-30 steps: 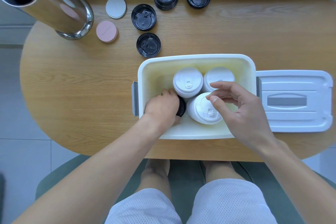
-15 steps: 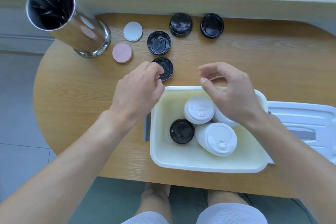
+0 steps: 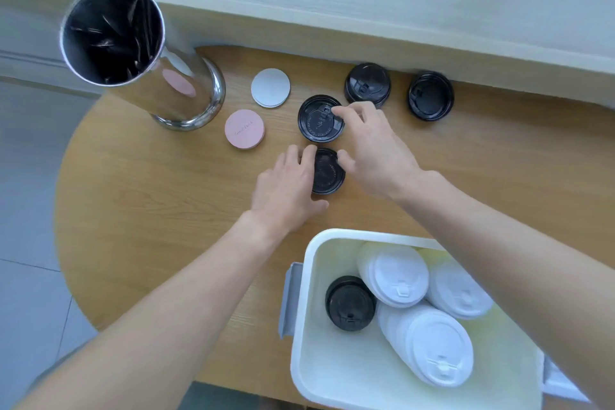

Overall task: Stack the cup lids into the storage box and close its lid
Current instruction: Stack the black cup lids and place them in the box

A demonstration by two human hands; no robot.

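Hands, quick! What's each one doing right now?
Left hand: open, fingers lying over the nearer round black plastic cup lid, not gripping.
Right hand: open, fingertips touching the farther black lid, holding nothing.

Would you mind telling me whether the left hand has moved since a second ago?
Yes. The left hand left the storage box and now rests on a black lid on the table.

- One view only, worn on the head, looking forward and steeply down at the table [image 3: 139, 196]
- Close: forearms fill the lower frame, the box [image 3: 309, 336] is cut off at bottom right
- Wide-angle, edges bend
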